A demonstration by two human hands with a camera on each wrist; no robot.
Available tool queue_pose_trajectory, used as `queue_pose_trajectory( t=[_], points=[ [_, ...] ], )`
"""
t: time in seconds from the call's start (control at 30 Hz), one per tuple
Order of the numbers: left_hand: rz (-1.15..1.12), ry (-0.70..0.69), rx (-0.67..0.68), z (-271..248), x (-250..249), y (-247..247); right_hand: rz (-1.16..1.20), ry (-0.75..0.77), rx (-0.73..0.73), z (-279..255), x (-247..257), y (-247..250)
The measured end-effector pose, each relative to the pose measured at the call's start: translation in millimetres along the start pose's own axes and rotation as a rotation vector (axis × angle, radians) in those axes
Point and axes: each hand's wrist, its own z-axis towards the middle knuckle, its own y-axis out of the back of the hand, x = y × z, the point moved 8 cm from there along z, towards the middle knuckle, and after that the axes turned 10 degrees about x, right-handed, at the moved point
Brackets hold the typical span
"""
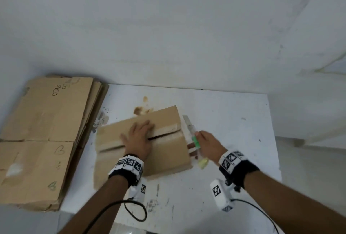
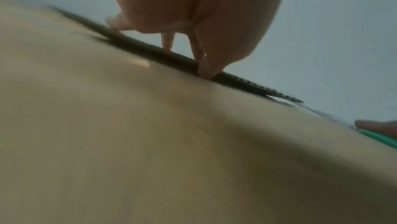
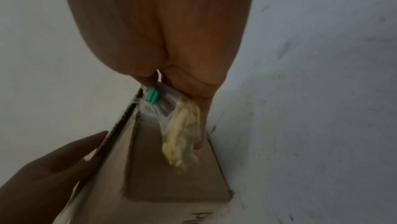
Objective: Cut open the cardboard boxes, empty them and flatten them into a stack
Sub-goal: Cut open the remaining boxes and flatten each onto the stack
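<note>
Cardboard box (image 1: 142, 145): brown, lying on the white worktop (image 1: 224, 117) near its middle; top flaps parted along a dark slit running left to right; far flap raised a little at its right end.
Left hand (image 1: 138, 138): spread flat on the box top across the slit; grip slack, fingers straight, fingertips (image 2: 207, 71) pressing at the flap edge; nothing held.
Right hand (image 1: 207, 143): just beside the box's right end; grip closed round a utility knife (image 1: 192, 136) with a clear body and green slider, blade end pointing away from the person, alongside the box's right edge; yellowish material shows at the knife's near end, too blurred to identify.
Stack of flattened cardboard (image 1: 43, 140): several sheets, at the worktop's left edge, well apart from the right hand; pen marks and heart doodles on the top sheet.
Worktop surface: stained brown behind the box; dark specks scattered.
</note>
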Motion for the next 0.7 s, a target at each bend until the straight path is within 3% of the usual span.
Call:
queue_pose_trajectory(
  t=[0.1,0.23,0.5,0.7],
  points=[
    [-0.154,0.064,-0.165,-16,15,-5,0.180,-0.026,0.146,-15,-11,-37],
    [-0.212,0.069,-0.244,-33,22,-25,0.242,0.036,0.138,-26,-4,-41],
    [-0.167,0.073,-0.253,-34,24,-30,0.187,0.020,-0.081,-33,-3,-11],
    [-0.165,0.052,-0.265,-32,27,-32,-0.029,0.013,0.024,-31,3,-29]
  ],
)
